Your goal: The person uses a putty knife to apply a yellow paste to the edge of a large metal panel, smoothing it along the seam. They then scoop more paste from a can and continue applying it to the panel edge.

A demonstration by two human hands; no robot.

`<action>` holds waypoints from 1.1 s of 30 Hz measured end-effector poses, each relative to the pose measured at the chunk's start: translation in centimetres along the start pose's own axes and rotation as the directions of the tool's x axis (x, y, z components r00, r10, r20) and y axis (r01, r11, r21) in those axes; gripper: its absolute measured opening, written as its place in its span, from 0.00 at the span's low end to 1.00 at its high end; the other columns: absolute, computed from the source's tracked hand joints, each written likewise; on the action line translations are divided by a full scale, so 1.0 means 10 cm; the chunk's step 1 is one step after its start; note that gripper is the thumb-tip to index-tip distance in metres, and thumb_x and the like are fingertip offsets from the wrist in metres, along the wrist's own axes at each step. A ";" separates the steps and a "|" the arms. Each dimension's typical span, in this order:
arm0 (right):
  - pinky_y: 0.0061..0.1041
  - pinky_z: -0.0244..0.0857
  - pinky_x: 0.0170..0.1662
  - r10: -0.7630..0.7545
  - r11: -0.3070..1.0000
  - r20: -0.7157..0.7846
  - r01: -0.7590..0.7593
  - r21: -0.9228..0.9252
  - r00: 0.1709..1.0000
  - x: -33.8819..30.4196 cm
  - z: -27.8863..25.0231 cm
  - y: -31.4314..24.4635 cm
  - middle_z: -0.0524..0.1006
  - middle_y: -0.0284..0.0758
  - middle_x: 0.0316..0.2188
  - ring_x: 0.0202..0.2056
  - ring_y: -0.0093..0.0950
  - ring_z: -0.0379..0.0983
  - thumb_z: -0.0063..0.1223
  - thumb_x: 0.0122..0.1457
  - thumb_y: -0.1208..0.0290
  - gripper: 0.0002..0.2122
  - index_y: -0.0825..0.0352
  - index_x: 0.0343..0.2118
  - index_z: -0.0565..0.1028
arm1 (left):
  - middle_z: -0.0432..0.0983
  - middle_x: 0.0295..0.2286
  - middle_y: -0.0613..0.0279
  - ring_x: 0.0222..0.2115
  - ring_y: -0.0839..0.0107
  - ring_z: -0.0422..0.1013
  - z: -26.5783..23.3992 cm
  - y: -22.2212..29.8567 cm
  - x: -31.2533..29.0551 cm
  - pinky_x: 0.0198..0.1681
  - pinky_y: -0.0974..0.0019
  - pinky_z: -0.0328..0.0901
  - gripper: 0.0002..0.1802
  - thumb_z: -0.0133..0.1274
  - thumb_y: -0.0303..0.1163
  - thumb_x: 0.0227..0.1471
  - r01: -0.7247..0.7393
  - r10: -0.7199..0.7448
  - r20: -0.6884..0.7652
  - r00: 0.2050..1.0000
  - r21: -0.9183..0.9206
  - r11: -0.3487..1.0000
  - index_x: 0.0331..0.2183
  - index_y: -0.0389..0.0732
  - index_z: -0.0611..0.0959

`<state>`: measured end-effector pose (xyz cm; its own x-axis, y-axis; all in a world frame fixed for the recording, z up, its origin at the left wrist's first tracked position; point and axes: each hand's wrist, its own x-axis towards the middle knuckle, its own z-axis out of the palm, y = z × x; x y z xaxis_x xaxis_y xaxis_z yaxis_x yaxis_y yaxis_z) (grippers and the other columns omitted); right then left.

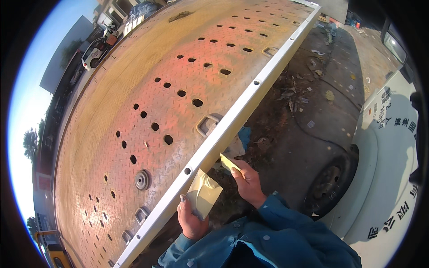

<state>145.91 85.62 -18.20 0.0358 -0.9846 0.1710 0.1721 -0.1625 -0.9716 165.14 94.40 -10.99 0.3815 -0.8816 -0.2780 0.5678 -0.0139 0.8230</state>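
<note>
My left hand is closed on a flat, cream-coloured square board, its thumb along the near left side. A paler, thick smear that looks like putty lies on the board's upper part. To the right, my right hand pinches a thin, flat yellow scraper between thumb and fingers, apart from the board. Both hands are just right of the white edge rail of a large steel truck bed. I cannot tell whether the board touches the rail.
The tread-plate bed has rows of oval holes, rings and a round metal disc. At right stands a white vehicle with a dark wheel. Litter and a cable lie on the ground between.
</note>
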 end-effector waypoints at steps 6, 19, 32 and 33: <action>0.29 0.75 0.59 -0.040 0.998 0.218 0.027 0.061 0.975 -0.24 -0.25 -0.93 0.82 0.43 0.59 0.56 0.33 0.81 0.49 0.81 0.73 0.18 0.73 0.68 0.76 | 0.84 0.52 0.49 0.50 0.57 0.84 0.06 -0.11 -0.07 0.54 0.53 0.78 0.29 0.48 0.49 0.79 0.052 -0.054 0.105 0.993 0.024 0.998 0.60 0.30 0.78; 0.45 0.75 0.63 -0.446 0.629 0.281 0.521 -0.577 0.850 -0.26 -0.20 -0.97 0.80 0.47 0.58 0.58 0.48 0.78 0.60 0.66 0.81 0.21 0.67 0.63 0.82 | 0.81 0.34 0.69 0.36 0.79 0.71 0.01 -0.07 -0.16 0.41 0.72 0.64 0.28 0.53 0.49 0.78 -0.223 0.198 0.104 0.975 0.378 0.899 0.52 0.29 0.87; 0.31 0.73 0.61 0.019 0.992 0.014 -0.017 -0.125 1.000 -0.11 -0.40 0.05 0.83 0.41 0.56 0.55 0.34 0.81 0.56 0.75 0.78 0.15 0.69 0.61 0.83 | 0.84 0.41 0.51 0.37 0.62 0.78 -0.18 0.16 -0.13 0.48 0.58 0.72 0.34 0.44 0.54 0.80 -0.410 0.661 0.105 0.743 0.853 0.325 0.55 0.29 0.84; 0.31 0.73 0.61 0.033 0.994 -0.063 -0.039 -0.105 0.997 0.06 -0.44 0.19 0.83 0.39 0.57 0.55 0.32 0.80 0.55 0.77 0.76 0.15 0.69 0.61 0.83 | 0.83 0.41 0.50 0.38 0.59 0.78 -0.17 0.18 -0.16 0.49 0.57 0.72 0.33 0.44 0.53 0.80 -0.388 0.683 0.041 0.729 0.847 0.364 0.57 0.29 0.82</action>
<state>141.97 84.46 -20.64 -0.0209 -0.9915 0.1283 0.0664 -0.1294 -0.9894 166.79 96.60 -9.86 0.6363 -0.6716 0.3797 -0.5592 -0.0623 0.8267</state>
